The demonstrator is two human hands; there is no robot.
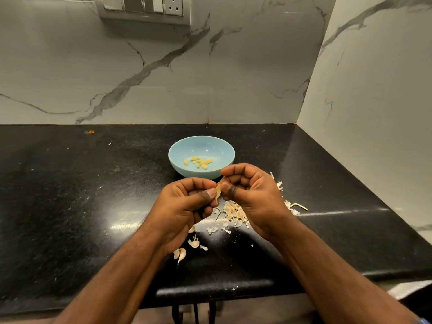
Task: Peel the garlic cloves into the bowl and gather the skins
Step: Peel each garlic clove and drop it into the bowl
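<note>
Peeling is underway: a garlic clove [217,191] is pinched by left hand [187,202] and right hand [249,192] just before the bowl [180,148]; skin must be stripped next.

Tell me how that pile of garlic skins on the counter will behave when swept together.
The skins look thin and curled, so probably very light and apt to scatter. Flakes already lie strewn over the glossy black counter, so they may slide easily. Small bits likely cling to fingers.
</note>
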